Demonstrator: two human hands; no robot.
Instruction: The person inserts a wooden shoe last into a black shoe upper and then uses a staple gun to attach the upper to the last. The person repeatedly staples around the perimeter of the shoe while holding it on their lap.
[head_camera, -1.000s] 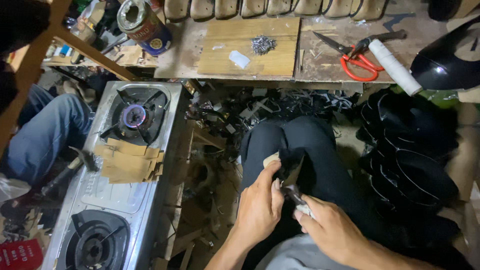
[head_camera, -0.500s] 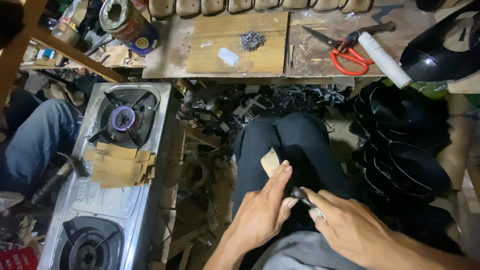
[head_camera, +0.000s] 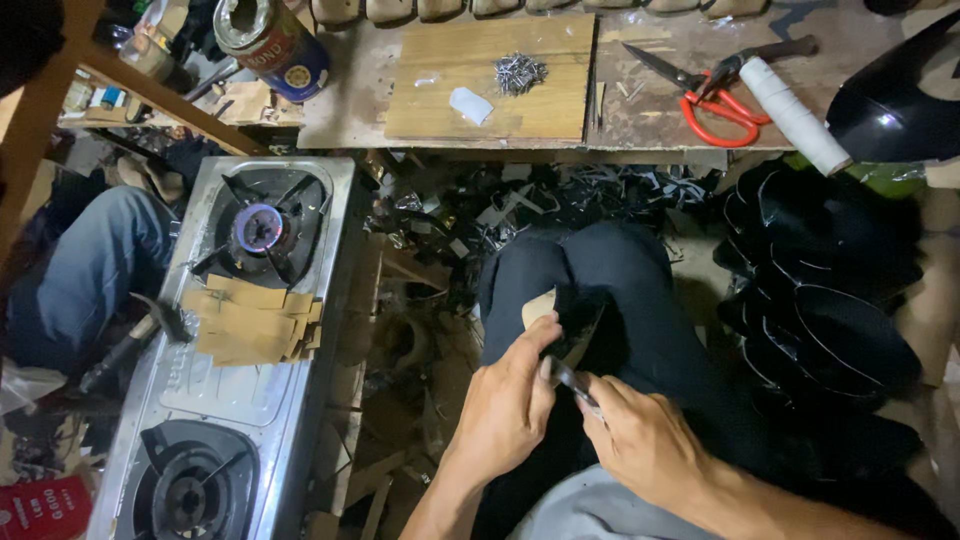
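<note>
Over my lap, my left hand (head_camera: 507, 405) grips a black shiny piece (head_camera: 580, 330) with a tan cardboard-like piece (head_camera: 538, 305) behind it. A small metal tool (head_camera: 572, 382) is pinched in my right hand (head_camera: 645, 440), its tip touching the black piece's lower edge. Both hands sit close together above my dark trousers (head_camera: 640, 290).
A lit gas stove (head_camera: 235, 330) with tan pieces (head_camera: 255, 318) on it stands at left. The wooden bench (head_camera: 500, 85) holds a pile of small nails (head_camera: 520, 72), red scissors (head_camera: 715, 100), a white thread roll (head_camera: 795, 112) and a tin (head_camera: 270, 40). Black stacked shells (head_camera: 830, 300) lie right. Another person's leg (head_camera: 90, 270) is far left.
The view has shifted slightly. My hands stay together on the black piece; the left hand has regripped it and the tool has moved along its edge.
</note>
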